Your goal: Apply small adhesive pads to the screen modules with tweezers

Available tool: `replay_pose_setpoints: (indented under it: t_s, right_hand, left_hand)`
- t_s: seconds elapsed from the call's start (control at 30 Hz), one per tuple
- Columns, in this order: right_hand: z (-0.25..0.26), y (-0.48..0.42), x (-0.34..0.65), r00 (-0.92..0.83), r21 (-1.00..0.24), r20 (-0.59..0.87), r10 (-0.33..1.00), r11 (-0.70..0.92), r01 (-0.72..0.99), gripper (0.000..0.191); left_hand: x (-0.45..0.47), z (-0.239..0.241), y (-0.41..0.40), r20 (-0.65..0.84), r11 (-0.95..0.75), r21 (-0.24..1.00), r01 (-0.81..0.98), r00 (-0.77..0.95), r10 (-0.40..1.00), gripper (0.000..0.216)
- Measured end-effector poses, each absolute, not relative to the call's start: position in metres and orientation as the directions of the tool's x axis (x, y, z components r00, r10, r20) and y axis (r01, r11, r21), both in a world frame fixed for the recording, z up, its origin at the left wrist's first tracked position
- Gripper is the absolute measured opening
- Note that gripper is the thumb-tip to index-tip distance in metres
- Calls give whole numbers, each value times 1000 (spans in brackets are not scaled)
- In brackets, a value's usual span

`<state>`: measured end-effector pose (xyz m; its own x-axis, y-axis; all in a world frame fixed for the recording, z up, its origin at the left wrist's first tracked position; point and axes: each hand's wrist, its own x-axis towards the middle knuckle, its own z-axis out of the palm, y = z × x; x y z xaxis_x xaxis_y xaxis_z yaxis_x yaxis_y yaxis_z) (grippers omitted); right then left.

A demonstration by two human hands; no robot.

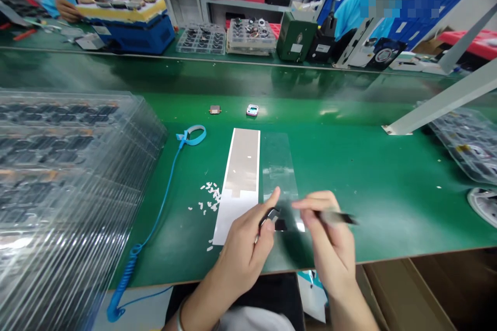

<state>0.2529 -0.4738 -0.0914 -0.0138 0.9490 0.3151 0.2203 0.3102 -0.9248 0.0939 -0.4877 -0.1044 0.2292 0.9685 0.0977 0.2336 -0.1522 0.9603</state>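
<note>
In the head view, your left hand (pixel 244 240) is pinching a small black part (pixel 272 213) between thumb and fingertips, and its shape is hard to make out. At its 3 o'clock, your right hand (pixel 330 238) is gripping a blurred dark tool (pixel 341 218) of a kind I cannot tell. Both are hovering over the near end of a clear film (pixel 277 160). A white liner strip (pixel 238 186) is lying at the film's 9 o'clock.

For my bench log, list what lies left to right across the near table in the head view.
Stack of clear trays → blue cord → white scraps → left hand pinching a small black part → right hand holding a dark tool → more trays
</note>
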Motion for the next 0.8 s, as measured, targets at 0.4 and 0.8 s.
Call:
replay_pose_setpoints:
  t_s: [0.4, 0.8]
  right_hand:
    - [-82, -239, 235, -125, -612, -98, 987, 39, 790, 23]
    - [-96, -275, 261, -373, -202, 44, 927, 374, 905, 23]
  left_hand:
    - [63, -79, -486, 47, -75, 963, 258, 114, 992, 58]
    - [1, -102, -548, 188, -29, 622, 783, -113, 976, 38]
